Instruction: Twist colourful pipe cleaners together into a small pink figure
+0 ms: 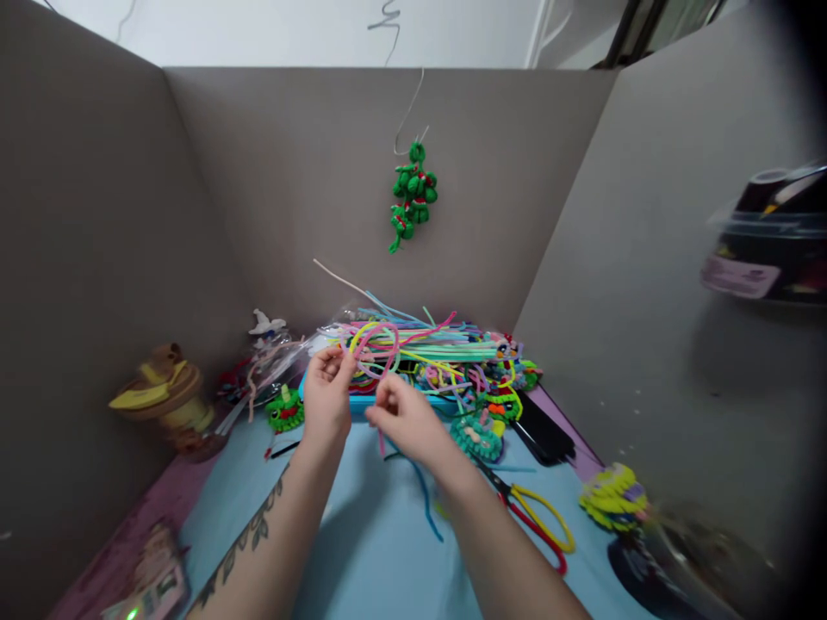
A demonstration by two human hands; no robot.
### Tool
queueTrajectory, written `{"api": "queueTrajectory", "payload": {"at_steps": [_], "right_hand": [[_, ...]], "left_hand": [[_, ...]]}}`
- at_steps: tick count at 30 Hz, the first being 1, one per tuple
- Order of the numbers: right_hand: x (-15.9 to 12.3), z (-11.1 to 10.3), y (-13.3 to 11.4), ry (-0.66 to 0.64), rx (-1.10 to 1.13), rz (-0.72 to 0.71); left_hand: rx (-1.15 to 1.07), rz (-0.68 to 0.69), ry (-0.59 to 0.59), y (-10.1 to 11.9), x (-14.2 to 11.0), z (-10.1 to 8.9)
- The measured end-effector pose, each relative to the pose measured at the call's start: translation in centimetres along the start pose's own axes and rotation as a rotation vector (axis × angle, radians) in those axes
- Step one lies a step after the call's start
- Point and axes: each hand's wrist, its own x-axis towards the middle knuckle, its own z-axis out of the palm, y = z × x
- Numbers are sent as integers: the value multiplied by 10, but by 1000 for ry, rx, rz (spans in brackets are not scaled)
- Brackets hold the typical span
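Note:
My left hand is closed in a pinch on several pipe cleaners. Their pink, yellow and lilac lengths curve out in loops to the right of its fingertips. Just below these loops, my right hand has its thumb and fingers drawn together on a pink strand, whose end shows under the hand. Both hands are raised over the front edge of a blue tray. On it, behind the loops, lies a heap of pipe cleaners in many colours. A loose blue pipe cleaner lies below my right hand.
Scissors with red and yellow handles lie beside my right forearm. A black phone rests at the right. Fuzzy figures, one green and one teal, flank the tray. Grey panels enclose the table; a green ornament hangs ahead.

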Motion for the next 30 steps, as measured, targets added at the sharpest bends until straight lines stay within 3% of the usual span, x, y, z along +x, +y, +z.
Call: {"api": "queueTrajectory", "payload": {"at_steps": [6, 8, 9, 11, 13, 16, 18, 30], "right_hand": [[-27, -4, -31, -680, -551, -179], [-31, -8, -37, -774, -596, -203], [-31, -11, -38, -758, -576, -201], [-29, -18, -38, -585, -486, -179], [-24, -25, -34, -243, -412, -178], [-15, -30, -26, 271, -451, -298], [-11, -31, -21, 440, -535, -393], [-10, -31, -20, 476, -649, -501]], "left_hand": [[41, -28, -46, 1, -1, -1], [74, -31, -79, 3, -2, -1], [93, -33, -99, 4, -3, 0], [128, -32, -137, 6, -4, 1], [156, -22, -170, 8, -7, 2], [189, -15, -212, 10, -13, 5], [198, -23, -240, 11, -18, 7], [174, -69, -288, 21, -28, 11]]}}
